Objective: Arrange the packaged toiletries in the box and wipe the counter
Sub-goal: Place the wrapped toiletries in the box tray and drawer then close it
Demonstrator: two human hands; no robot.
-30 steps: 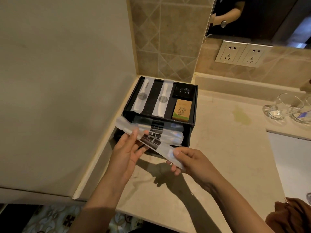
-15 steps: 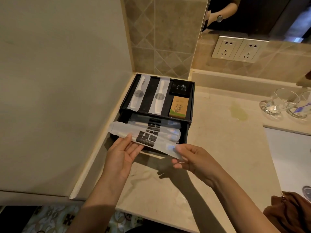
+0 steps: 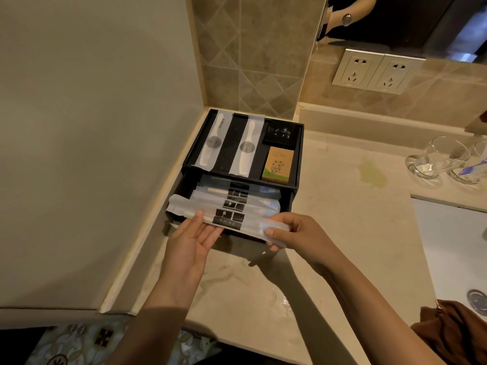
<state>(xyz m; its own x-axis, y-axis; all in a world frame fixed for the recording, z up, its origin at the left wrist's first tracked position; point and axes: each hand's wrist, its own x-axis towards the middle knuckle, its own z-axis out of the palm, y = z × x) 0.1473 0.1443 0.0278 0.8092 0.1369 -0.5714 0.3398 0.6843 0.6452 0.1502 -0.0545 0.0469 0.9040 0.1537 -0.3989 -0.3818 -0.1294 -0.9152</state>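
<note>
Nearest to me, my left hand (image 3: 192,241) lies palm up with its fingers spread flat under the left half of a long clear packet (image 3: 224,219), supporting it rather than gripping, while my right hand (image 3: 295,233) is pinched on the packet's right end, thumb on top and fingers curled beneath. The packet runs left to right, its long axis parallel to the front edge of the black box (image 3: 299,159), and it sits right over the open lower drawer (image 3: 288,204), just above and in front of two or three similar packets (image 3: 237,196) already lying the same way inside. So I judge the next move is short: straight away from me and down, keeping the packet level so both ends clear the drawer sides; its left end overhangs the left side slightly, so a small shift to the right may be needed. Both hands are equally close, the right one steering. Each packet carries a black label with small white pictures, and I cannot read any writing there. Farther back, the top tray holds two white combs (image 3: 210,143) in sleeves, a small black box (image 3: 282,133) and an orange box (image 3: 278,164) with a plant drawing; its print is too small to read. The desk (image 3: 342,219) stretches right toward two glasses (image 3: 442,159) and a yellowish stain (image 3: 371,175) not yet wiped
</note>
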